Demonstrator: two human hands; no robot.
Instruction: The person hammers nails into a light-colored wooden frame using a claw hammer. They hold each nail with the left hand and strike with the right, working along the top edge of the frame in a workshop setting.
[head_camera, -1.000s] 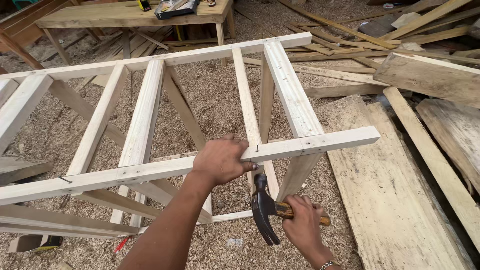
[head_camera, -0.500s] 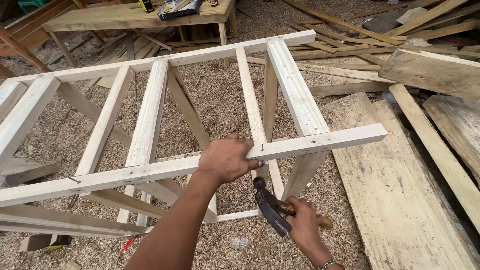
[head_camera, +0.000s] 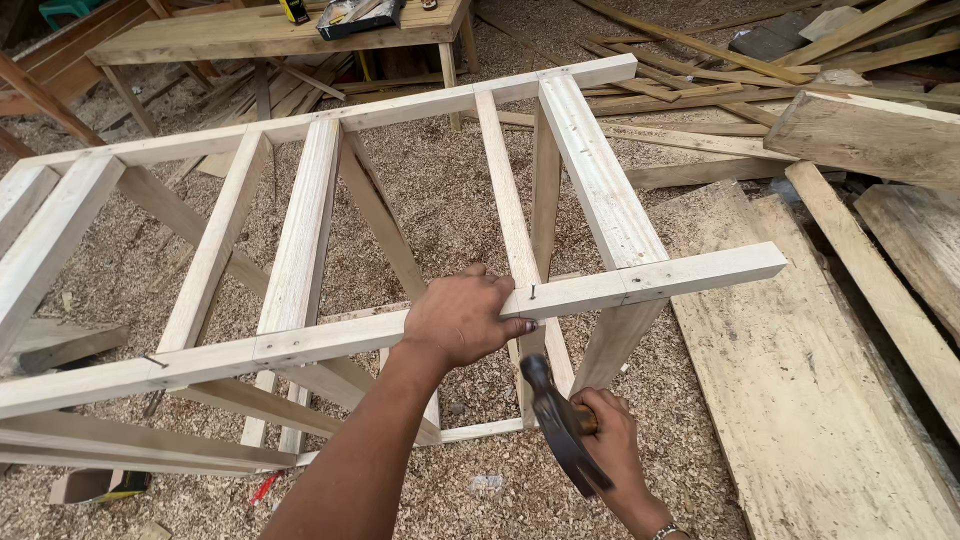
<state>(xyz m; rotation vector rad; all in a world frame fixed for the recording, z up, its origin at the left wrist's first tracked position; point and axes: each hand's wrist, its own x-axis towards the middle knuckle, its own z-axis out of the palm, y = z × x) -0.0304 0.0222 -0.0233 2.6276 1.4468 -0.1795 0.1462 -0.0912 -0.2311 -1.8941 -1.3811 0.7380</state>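
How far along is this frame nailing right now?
Done: the wooden frame stands assembled, slats joined to both long rails. In hand: the left hand pinches a nail upright on the near rail, above a slat end; the right hand holds a hammer low, below the rail. Left: that nail is not driven yet; other joints cannot be judged from here.

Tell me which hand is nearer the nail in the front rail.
Left. The left hand grips the rail right beside the nail; the right hand holds the hammer below it.
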